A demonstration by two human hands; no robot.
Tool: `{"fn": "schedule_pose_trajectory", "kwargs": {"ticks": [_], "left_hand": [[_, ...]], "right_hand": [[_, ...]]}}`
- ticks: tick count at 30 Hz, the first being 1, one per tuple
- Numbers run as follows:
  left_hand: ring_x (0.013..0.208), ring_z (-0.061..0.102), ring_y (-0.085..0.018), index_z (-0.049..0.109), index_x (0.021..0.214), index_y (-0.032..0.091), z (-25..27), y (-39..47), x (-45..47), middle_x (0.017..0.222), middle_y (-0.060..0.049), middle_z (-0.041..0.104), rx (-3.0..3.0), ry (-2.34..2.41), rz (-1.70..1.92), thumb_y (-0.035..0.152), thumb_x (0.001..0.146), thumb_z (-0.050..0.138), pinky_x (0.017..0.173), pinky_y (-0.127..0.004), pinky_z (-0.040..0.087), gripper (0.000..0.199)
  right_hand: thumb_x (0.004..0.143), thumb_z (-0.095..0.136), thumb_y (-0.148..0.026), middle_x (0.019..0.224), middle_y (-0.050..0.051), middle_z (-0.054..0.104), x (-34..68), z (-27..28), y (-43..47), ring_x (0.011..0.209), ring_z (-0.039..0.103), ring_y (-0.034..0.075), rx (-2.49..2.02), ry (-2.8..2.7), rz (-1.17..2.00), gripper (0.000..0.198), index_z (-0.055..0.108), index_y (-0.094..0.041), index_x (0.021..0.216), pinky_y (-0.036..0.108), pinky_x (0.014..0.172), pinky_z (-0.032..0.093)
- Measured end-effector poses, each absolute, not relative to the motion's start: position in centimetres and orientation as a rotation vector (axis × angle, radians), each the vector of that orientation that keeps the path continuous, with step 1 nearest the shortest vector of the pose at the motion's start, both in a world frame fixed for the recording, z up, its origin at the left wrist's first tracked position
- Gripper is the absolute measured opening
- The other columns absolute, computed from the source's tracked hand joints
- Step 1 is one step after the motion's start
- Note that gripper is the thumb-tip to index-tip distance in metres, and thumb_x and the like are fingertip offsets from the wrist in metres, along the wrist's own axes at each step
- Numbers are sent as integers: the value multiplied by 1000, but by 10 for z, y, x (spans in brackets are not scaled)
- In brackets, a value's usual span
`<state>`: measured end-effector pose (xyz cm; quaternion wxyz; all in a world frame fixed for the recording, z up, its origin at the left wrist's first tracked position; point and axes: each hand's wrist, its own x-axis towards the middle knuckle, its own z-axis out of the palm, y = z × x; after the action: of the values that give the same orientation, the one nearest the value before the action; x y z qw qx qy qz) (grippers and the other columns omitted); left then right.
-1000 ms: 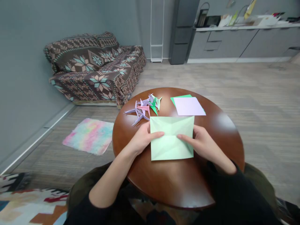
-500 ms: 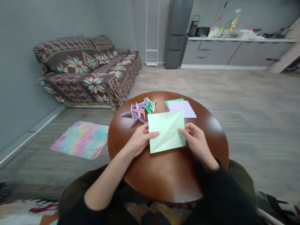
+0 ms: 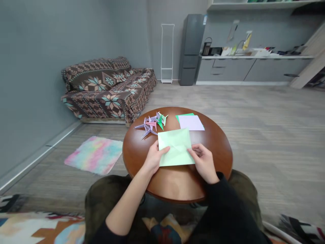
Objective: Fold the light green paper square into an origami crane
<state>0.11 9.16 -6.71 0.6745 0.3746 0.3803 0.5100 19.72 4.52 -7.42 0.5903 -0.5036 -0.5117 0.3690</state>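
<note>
A pale green square of origami paper [image 3: 175,147], faintly creased, is held up above the round wooden table. My left hand [image 3: 154,156] pinches its left edge, thumb on the front and fingers behind. On the opposite edge my right hand [image 3: 203,160] grips it the same way, its thumb pressed on the front. Beyond the sheet, to the left, lies a cluster of folded paper cranes [image 3: 151,124] in purple, pink and green. A small stack of lilac paper [image 3: 191,122] with green paper [image 3: 185,115] under it lies at the table's far right.
The round brown table [image 3: 218,145] stands close before my knees. A patterned covered sofa [image 3: 109,89] is at the back left, with a fluffy pastel rug [image 3: 95,154] on the floor. A grey fridge [image 3: 192,51] and a kitchen counter [image 3: 254,57] line the far wall.
My view has tilted up and drawn back, so the table looks smaller. The green sheet has turned slightly and its strong diagonal crease shows less. Both hands keep their grip on its edges.
</note>
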Motion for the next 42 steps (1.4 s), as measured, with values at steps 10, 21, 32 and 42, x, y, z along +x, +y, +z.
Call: {"fn": "schedule_pose_trajectory", "kwargs": {"ticks": [10, 21, 32, 42], "left_hand": [[93, 73, -28, 64, 114, 12, -79, 90, 6, 115, -17, 74, 982, 929, 1246, 33, 61, 91, 89, -45, 58, 63], [101, 71, -28, 62, 120, 14, -88, 91, 5, 120, -15, 72, 1098, 906, 1250, 36, 66, 87, 91, -40, 56, 63], [89, 71, -23, 63, 111, 15, -74, 84, 4, 100, -10, 72, 1085, 967, 1229, 45, 73, 80, 79, -37, 58, 51], [79, 71, -21, 58, 119, 17, -76, 86, -2, 85, -6, 74, 1288, 1053, 1315, 39, 80, 73, 74, -29, 53, 47]], "right_hand": [[83, 70, -51, 85, 8, 75, 206, -90, 43, 81, 73, 26, -1117, -1238, 914, 34, 56, -22, 90, 36, 68, 59], [87, 66, -33, 120, 11, 71, 199, -89, 36, 113, 68, 30, -1189, -1699, 433, 37, 58, -22, 122, 42, 98, 54], [96, 54, -43, 76, 5, 74, 201, -93, 35, 57, 72, 23, -1318, -1366, 414, 25, 66, -21, 95, 34, 59, 58], [91, 65, -40, 101, 8, 78, 203, -93, 35, 90, 74, 27, -1244, -1488, 412, 23, 72, -21, 101, 37, 80, 58]]}}
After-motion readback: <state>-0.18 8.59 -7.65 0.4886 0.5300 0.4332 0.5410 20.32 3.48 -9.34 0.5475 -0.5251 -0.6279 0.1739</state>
